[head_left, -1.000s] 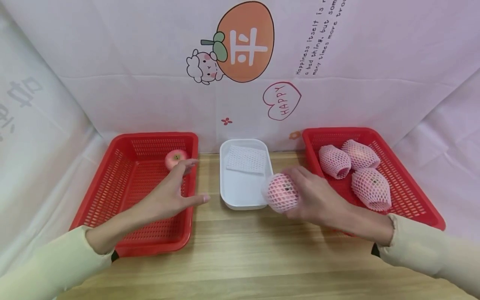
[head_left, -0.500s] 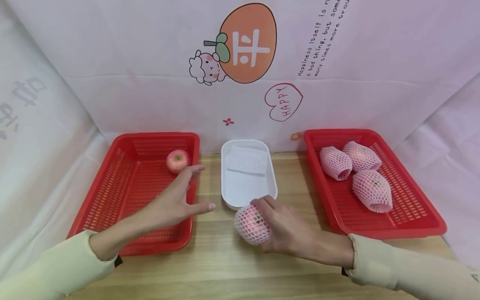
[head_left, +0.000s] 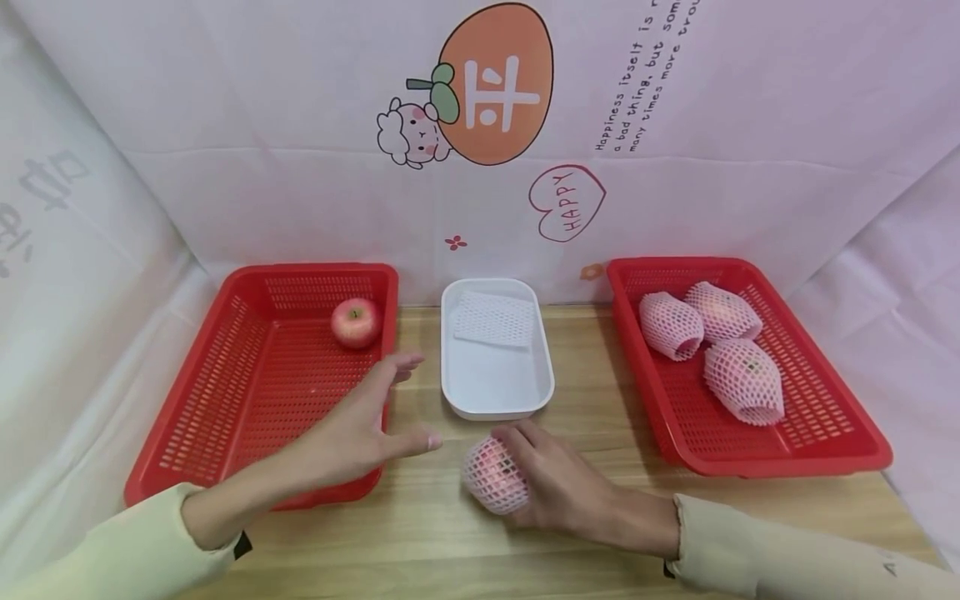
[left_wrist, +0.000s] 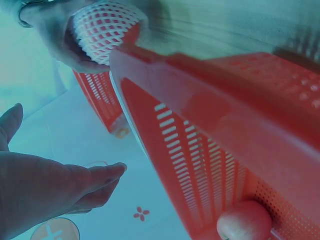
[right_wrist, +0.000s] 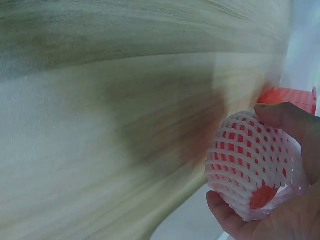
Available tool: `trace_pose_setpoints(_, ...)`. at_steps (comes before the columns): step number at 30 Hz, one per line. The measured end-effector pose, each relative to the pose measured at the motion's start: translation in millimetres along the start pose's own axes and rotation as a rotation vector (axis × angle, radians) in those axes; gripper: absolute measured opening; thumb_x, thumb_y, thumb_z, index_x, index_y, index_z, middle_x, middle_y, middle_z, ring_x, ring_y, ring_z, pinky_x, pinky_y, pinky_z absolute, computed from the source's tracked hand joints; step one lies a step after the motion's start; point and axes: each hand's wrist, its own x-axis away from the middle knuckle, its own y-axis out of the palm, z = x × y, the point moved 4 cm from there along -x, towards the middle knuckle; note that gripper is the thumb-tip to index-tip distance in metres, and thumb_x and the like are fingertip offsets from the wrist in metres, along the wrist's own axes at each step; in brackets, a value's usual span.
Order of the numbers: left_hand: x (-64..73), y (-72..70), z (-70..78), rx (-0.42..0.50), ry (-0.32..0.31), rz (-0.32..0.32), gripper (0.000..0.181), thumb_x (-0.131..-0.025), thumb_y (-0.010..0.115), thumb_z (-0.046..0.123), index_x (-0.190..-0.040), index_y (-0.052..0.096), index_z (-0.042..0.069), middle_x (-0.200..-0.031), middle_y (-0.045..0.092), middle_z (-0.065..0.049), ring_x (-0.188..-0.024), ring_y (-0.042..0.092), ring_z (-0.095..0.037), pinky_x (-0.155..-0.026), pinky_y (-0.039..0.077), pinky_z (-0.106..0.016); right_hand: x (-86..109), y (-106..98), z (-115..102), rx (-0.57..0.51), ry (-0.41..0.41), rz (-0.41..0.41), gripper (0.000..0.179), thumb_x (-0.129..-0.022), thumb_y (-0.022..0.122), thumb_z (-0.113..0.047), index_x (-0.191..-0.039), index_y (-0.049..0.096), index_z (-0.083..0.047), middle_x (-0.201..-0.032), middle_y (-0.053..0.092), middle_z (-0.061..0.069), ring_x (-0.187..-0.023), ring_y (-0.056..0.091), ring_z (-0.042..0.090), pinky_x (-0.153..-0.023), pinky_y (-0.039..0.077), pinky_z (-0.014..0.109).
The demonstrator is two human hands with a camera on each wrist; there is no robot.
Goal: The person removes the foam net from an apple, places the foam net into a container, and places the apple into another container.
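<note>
My right hand (head_left: 558, 483) grips an apple in a white foam net (head_left: 495, 477) over the table, just in front of the white tray (head_left: 495, 387). In the right wrist view the thumb and fingers curl round the netted apple (right_wrist: 245, 162), and some red skin shows through the net's open end. My left hand (head_left: 360, 437) hangs with fingers and thumb spread and nothing between them, overlapping the right rim of the left red basket (head_left: 217, 367). A bare apple (head_left: 356, 323) sits in that basket's far right corner. Inside the white tray lies a flat foam net (head_left: 492, 320).
On the right a second red basket (head_left: 780, 462) holds 3 netted apples, one of them a netted apple (head_left: 744, 381) nearest the front. Behind everything hangs a white printed cloth (head_left: 300, 208). The wooden table (head_left: 420, 550) runs along the front.
My right hand has carried the netted apple left and toward me, from beside the right basket to in front of the white tray. The left hand has shifted slightly right and nearer.
</note>
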Motion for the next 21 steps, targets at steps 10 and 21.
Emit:
trace_pose_setpoints(10,14.5,21.8,2.7,0.089,0.006,-0.039,0.094,-0.088,0.087,0.040,-0.160,0.034,0.011,-0.165,0.040,-0.016,-0.153,0.038,-0.038,-0.123,0.036,-0.058,1.4,12.6,3.3,-0.005,0.002,0.003,0.094,-0.054,0.102,-0.018,-0.135,0.058,0.000,-0.122,0.065,0.010,-0.106,0.069,0.023,-0.089,0.063,0.038)
trace_pose_setpoints(21,27.6,49.1,2.8,0.074,0.006,-0.065,0.090,-0.086,0.087,0.046,-0.158,0.039,0.022,-0.158,0.046,-0.016,-0.142,0.049,-0.043,-0.112,0.045,-0.065,5.9,18.3,8.0,-0.029,0.032,-0.017,0.105,-0.054,0.105,-0.025,-0.143,0.055,-0.002,-0.131,0.062,0.010,-0.113,0.067,0.023,-0.094,0.062,0.042)
